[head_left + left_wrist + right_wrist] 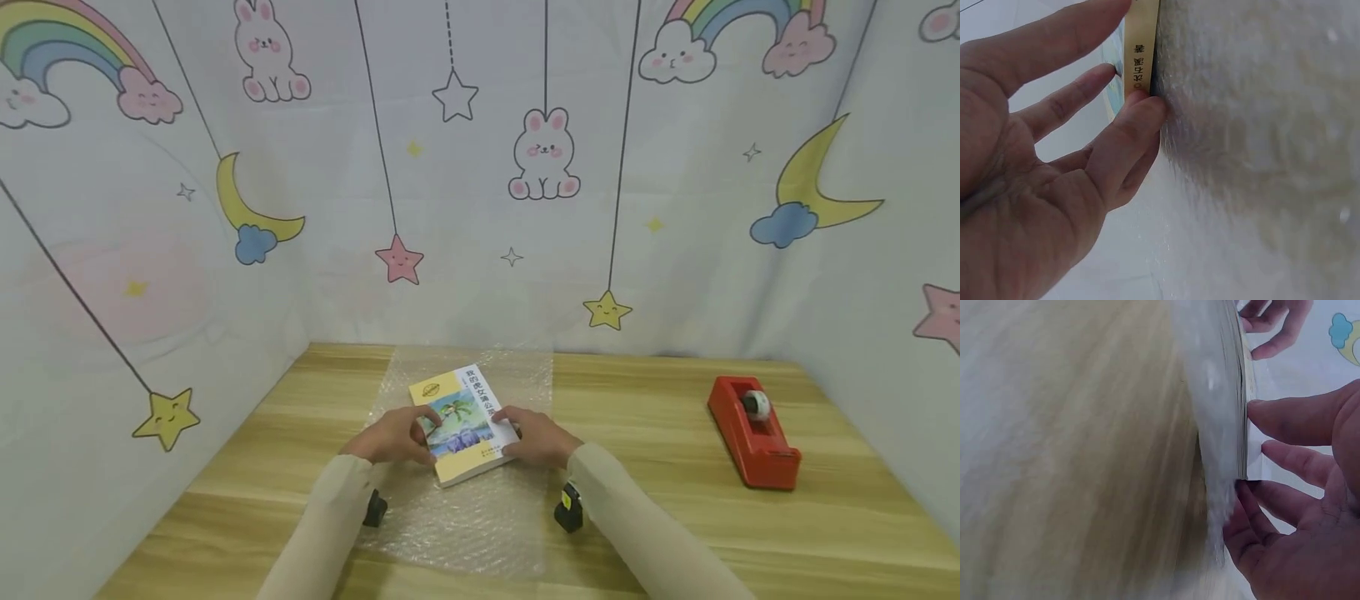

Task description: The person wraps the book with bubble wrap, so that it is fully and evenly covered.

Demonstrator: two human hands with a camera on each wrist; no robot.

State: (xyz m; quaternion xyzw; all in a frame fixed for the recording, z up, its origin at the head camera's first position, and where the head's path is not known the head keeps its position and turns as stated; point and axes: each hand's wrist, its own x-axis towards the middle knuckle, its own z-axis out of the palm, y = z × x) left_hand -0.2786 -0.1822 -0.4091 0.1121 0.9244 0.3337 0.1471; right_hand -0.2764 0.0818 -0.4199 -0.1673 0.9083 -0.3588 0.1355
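Wood table (637,408): bare stretch right of centre, between wrap and dispenser. Bubble wrap (465,537) at centre; clear, far edge hard to make out. Beige sleeves (318,525) rise from lower left and lower right, converging; cut off by bottom edge. Book (467,427) on wrap mid-frame, tilted in plan. Red tape dispenser (765,454) at right, well apart from hands. Left hand (392,435) grips book's left edge. Right hand (542,437) grips right edge; some fingertips hidden.
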